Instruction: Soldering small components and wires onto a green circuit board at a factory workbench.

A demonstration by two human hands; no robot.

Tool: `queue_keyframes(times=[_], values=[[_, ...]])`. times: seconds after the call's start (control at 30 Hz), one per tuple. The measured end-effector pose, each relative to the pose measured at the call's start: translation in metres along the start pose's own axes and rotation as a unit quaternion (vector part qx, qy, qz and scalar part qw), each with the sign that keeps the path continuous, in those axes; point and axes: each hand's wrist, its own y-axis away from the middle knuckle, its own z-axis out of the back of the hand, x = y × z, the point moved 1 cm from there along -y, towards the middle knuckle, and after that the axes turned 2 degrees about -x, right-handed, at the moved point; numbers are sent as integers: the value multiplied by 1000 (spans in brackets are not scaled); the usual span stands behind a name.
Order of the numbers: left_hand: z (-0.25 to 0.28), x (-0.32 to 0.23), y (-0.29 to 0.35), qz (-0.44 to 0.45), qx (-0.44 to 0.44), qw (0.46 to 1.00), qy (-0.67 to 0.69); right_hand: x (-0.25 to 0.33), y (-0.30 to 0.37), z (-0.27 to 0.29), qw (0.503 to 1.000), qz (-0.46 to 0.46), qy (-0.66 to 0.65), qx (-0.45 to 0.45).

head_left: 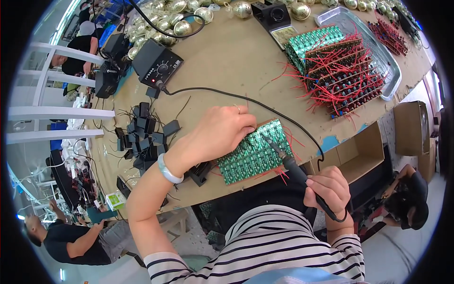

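A green circuit board panel (243,163) lies tilted on the table in front of me, with red wires poking out along its edges. My right hand (329,190) is closed around the dark handle of a soldering iron (296,171), whose tip reaches the upper right part of the panel. At the panel's upper edge, my left hand (220,131) has its fingers pinched together; whatever they hold is hidden. Left of that hand sits a heap of small black boxes with leads (144,128). The iron's cable runs to a black soldering station (157,64).
Stacked board panels with red wires (338,71) stand at the right, partly on a metal tray (390,71). Gold balls (182,28) and a soldering iron stand (279,21) line the back. An open cardboard box (357,151) adjoins the table's right edge. Other people work nearby.
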Motion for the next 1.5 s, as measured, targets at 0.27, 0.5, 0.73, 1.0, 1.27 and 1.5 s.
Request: queue_keyframes(times=[0.27, 0.5, 0.73, 1.0, 1.27, 1.5], values=[[-2, -2, 0, -12, -13, 999, -32, -5, -4, -9, 1000, -1, -5, 4], [-3, -4, 0, -11, 4, 997, -71, -2, -7, -11, 999, 42, 15, 21], [-7, -3, -4, -30, 21, 994, -105, 1, -5, -14, 991, 113, 52, 47], [-7, -1, -1, -3, 23, 994, -104, 8, 3, 7, 999, 18, 32, -14], [-3, -4, -2, -19, 9, 994, -107, 9, 9, 9, 998, -14, 52, -30], [-1, -11, 2, -4, 4, 993, -118, 9, 11, 11, 998, -19, 44, -44]])
